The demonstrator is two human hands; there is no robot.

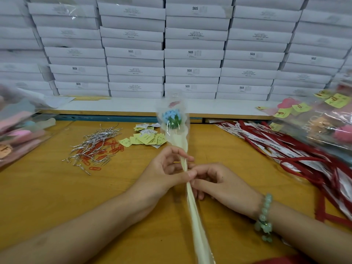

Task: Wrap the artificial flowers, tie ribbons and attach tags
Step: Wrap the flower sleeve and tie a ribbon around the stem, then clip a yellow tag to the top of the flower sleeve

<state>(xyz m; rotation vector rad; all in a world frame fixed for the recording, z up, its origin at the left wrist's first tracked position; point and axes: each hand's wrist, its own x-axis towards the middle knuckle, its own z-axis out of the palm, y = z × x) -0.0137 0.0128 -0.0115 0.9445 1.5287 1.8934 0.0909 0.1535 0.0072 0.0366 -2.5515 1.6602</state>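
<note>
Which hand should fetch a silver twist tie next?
Left, probably. The silver twist ties lie on the side of the left hand, while the right hand also pinches the wrapped flower and could hold it alone.

Packing workshop: stacked white boxes (192, 54)

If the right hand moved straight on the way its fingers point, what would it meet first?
The wrapped flower stem, which it seemingly already grips; directly beyond lies the left hand.

bright even light, blurred bowed edges, soft shadows, cellophane glare
</note>
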